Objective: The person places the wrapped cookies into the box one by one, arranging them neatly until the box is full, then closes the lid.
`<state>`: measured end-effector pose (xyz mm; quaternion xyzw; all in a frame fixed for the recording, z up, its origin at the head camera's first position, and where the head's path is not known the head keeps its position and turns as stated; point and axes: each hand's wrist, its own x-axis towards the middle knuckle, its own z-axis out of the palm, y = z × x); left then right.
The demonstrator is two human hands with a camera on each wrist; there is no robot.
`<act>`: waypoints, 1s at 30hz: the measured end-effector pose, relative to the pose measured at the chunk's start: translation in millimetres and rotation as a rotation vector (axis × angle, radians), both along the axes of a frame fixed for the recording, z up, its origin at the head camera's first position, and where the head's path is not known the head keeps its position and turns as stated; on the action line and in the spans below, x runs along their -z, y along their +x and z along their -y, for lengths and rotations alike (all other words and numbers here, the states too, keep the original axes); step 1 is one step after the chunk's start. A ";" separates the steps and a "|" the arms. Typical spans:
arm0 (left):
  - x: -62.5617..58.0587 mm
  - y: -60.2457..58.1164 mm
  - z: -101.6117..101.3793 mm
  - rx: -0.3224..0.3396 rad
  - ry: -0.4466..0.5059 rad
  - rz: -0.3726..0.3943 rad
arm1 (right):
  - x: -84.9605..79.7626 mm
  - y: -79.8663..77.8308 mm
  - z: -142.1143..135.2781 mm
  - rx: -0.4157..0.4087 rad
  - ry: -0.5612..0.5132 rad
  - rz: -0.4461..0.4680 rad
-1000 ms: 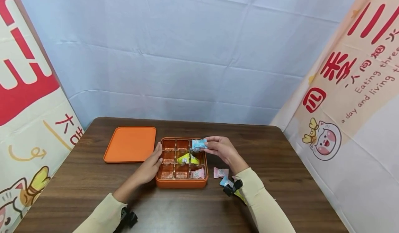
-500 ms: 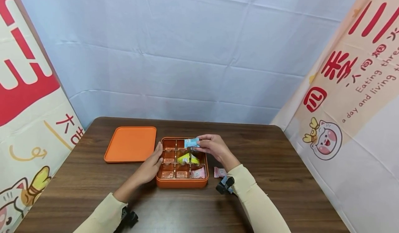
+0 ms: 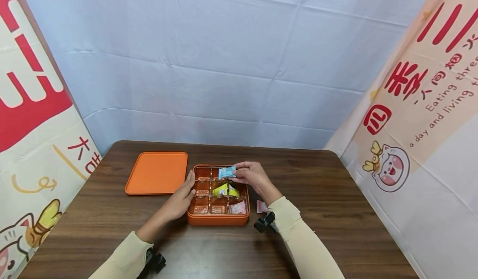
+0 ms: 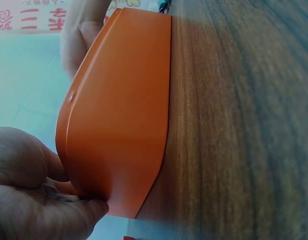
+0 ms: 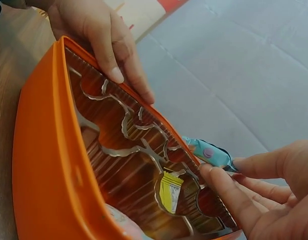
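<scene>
My right hand (image 3: 253, 177) pinches a blue-wrapped candy (image 3: 225, 172) over the back middle compartment of an orange divided box (image 3: 218, 220). In the right wrist view the blue candy (image 5: 211, 152) shows at the thumb and fingertips, at the box's far rim. My left hand (image 3: 180, 197) rests along the box's left side, fingers fairly straight. Its thumb touches the corner of the box wall (image 4: 118, 115) in the left wrist view. Yellow-wrapped candy (image 3: 221, 189) lies in the centre and right middle compartments, and a pink-wrapped candy (image 3: 237, 207) sits in the front right one.
An orange lid (image 3: 157, 173) lies flat on the wooden table (image 3: 209, 250), left of the box. Right of the box a pink-wrapped candy (image 3: 261, 206) lies beside my right wrist, whose sleeve hides other candies. A pale cloth (image 3: 224, 63) hangs behind the table.
My right hand has carried the blue candy leftward, from the back right compartment to above the back middle one. The right forearm now covers more of the loose candies. The left hand stays put.
</scene>
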<state>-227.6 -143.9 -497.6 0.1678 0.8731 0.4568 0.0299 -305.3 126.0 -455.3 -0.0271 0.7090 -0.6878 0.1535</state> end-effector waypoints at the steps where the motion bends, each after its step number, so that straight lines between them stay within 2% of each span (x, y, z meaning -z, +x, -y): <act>1: 0.2 0.1 -0.1 -0.001 0.003 -0.005 | 0.5 -0.1 0.2 -0.003 0.003 -0.004; 15: 0.6 0.5 -0.6 -0.002 0.013 -0.006 | 3.5 -5.4 4.2 -0.003 0.021 -0.013; 21: 2.4 -0.6 -0.9 -0.008 0.022 -0.020 | 2.4 -7.0 7.5 0.006 0.063 -0.041; 30: 2.3 -1.7 -0.9 -0.003 0.020 0.006 | 0.1 -9.6 15.3 0.021 0.150 -0.097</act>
